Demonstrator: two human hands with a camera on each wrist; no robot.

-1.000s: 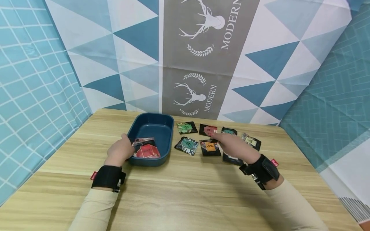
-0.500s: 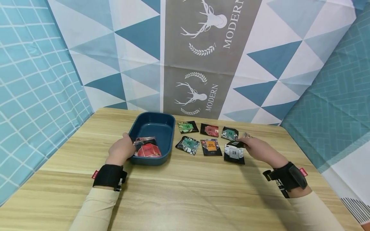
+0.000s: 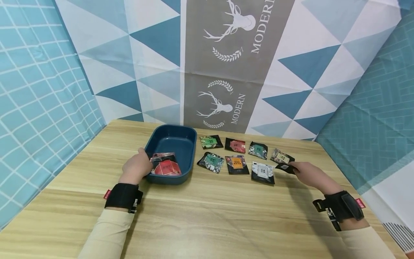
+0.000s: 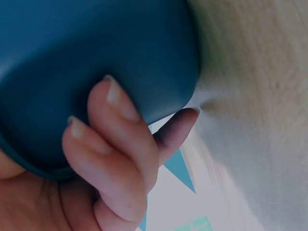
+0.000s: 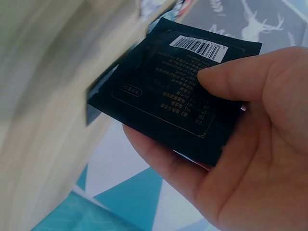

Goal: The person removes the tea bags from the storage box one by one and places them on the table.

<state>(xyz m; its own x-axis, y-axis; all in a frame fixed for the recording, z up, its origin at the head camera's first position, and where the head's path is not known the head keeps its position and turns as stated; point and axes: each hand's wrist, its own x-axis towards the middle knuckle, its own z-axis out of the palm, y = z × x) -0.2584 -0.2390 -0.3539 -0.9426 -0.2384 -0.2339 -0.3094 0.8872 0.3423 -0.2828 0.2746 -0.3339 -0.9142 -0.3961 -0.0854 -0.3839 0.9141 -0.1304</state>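
Note:
My left hand (image 3: pixel 137 167) grips the near left rim of a dark blue plastic bin (image 3: pixel 195 144); in the left wrist view its fingers (image 4: pixel 120 144) curl against the outer wall. Inside the bin lies a packet with a red label (image 3: pixel 166 167). Toward the right side of the table, my right hand (image 3: pixel 315 176) pinches a small black sachet (image 3: pixel 286 168) between thumb and fingers. The right wrist view shows the sachet's back (image 5: pixel 168 86), with a white barcode and fine print. Just left of it lies a sachet with a white label (image 3: pixel 262 172).
Several more flat sachets lie in two rough rows right of the bin, among them one with an orange label (image 3: pixel 237 164), a red one (image 3: pixel 235 145) and a yellow one (image 3: pixel 282 156). A patterned cloth backdrop (image 3: pixel 155 72) rises behind the wooden table (image 3: pixel 200 216).
My right hand has moved right from over the sachets, carrying a black sachet that shows from half a second ago. My left hand keeps its hold on the bin.

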